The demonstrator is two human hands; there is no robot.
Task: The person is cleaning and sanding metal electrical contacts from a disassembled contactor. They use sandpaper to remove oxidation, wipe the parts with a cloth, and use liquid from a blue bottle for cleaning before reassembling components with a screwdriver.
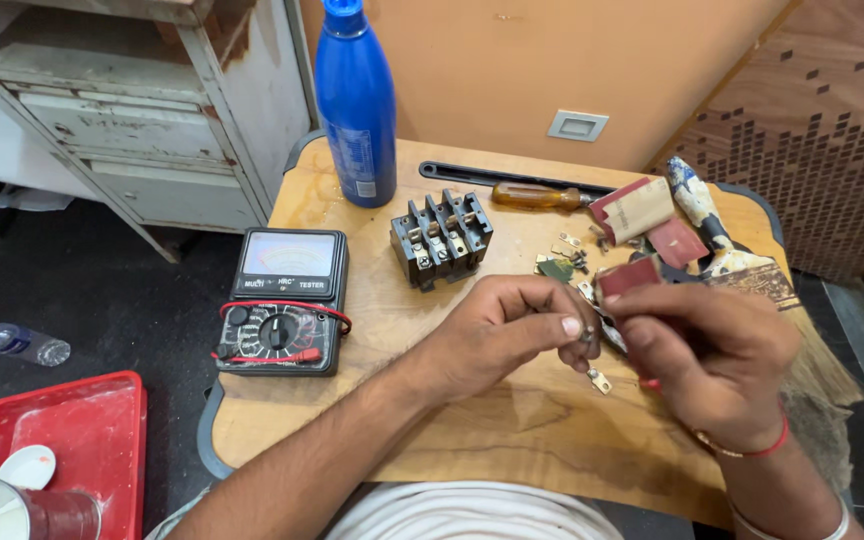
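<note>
Head view, near to far. Bottom left on the dark floor: red tray (82,440) with a white spoon-like piece (24,466) in it, a clear container (12,512) at its corner. Small plastic bottle (20,343) lies on its side further left.

Both hands meet over the middle of the wooden table (472,430). Left hand (507,330) pinches a small metal part (586,335) between thumb and forefinger, fingers curled in. Right hand (712,355) is clenched around a folded piece of reddish sandpaper (628,277), its top edge sticking out above the fingers, touching or right next to the metal part; exact contact too small to tell. Red thread and a metal bangle on the right wrist. One loose metal contact (599,380) lies on the table just below the hands.

Left of the hands: analog multimeter (285,300), dark case, pale dial window up top, a white-lettered label strip under it, red lead wrapped across the knob.

Behind the hands: black terminal block (441,238) with screws, small loose contacts (564,258) beside it, more sandpaper pieces (642,215), red and tan. Old paintbrush (742,262) with spattered handle runs along the right edge. Screwdriver (537,196) with amber handle and a black bar (472,176) lie near the far edge.

Far left corner of the table: tall blue bottle (356,100), pale rectangular label low on its side. White switch plate (578,125) on the orange wall behind
</note>
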